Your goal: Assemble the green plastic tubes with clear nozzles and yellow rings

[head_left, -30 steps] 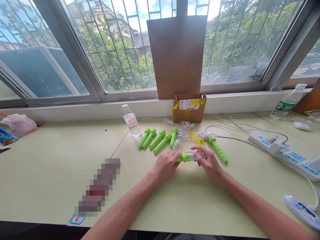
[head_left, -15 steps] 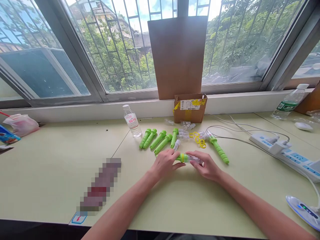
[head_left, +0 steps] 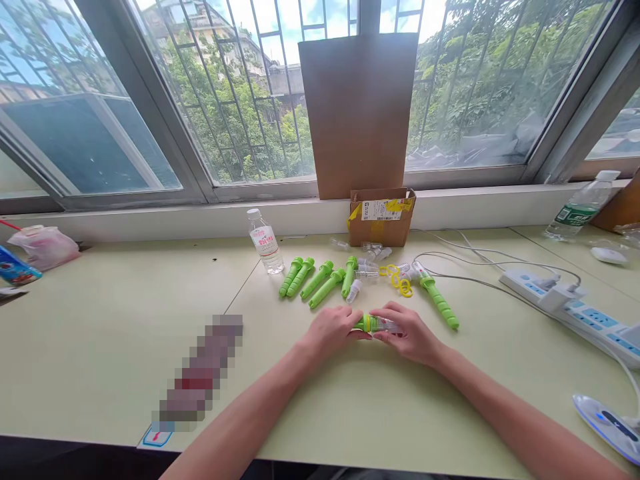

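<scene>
My left hand (head_left: 333,327) is closed round a green plastic handle (head_left: 359,324), most of which it hides. A yellow ring (head_left: 367,323) sits where the handle meets a clear plastic tube (head_left: 387,325). The fingers of my right hand (head_left: 407,333) wrap the tube, which lies in line with the handle. Beyond my hands lie several loose green handles (head_left: 327,288), small clear tubes (head_left: 367,272) and yellow rings (head_left: 395,277). To the right, a green handle with a clear tube on its end (head_left: 439,301) lies on the table.
A small cardboard box (head_left: 380,230) stands at the back against the sill, with a water bottle (head_left: 266,243) to its left. On the right are a white power strip (head_left: 570,307), cables and a white oval device (head_left: 607,423). A pixelated item (head_left: 203,373) lies left.
Both hands have come slightly nearer to me with the handle and tube. My right hand now covers more of the tube. The loose pieces have stayed in place.
</scene>
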The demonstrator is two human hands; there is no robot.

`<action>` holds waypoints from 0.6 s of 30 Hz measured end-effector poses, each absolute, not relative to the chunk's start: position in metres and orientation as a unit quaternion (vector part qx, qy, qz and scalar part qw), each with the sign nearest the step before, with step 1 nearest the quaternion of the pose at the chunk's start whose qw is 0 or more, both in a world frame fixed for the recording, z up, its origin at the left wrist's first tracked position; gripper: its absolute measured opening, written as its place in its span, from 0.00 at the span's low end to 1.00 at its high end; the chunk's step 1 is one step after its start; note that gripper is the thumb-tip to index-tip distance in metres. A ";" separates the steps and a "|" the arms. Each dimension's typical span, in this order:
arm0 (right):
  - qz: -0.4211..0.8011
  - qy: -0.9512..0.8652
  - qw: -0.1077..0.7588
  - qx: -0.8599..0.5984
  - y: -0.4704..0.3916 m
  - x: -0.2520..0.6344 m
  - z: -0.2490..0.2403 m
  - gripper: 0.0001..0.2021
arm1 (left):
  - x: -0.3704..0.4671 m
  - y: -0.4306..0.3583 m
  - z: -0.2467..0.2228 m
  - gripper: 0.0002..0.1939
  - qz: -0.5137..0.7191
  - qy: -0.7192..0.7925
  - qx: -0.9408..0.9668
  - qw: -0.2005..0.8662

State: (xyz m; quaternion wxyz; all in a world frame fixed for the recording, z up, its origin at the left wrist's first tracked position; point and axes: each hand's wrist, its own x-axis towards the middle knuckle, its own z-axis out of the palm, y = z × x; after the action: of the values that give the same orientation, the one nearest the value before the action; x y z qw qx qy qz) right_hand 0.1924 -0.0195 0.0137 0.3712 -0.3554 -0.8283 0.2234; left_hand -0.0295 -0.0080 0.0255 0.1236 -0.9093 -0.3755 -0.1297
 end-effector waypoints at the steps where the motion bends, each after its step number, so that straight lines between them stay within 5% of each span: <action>1: 0.222 -0.831 0.372 -0.350 -0.020 0.192 0.013 0.17 | -0.030 -0.008 0.025 0.23 -0.132 -0.375 -0.910 0.121; 18: 0.093 -0.863 0.351 -0.352 -0.027 0.189 0.018 0.18 | -0.027 -0.010 0.025 0.18 -0.204 -0.328 -0.903 0.188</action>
State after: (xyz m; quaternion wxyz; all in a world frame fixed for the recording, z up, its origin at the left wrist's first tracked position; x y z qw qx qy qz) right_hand 0.1889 -0.0270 0.0184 0.3506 -0.3520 -0.8629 0.0928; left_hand -0.0274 -0.0095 0.0253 0.1877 -0.9033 -0.3277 -0.2036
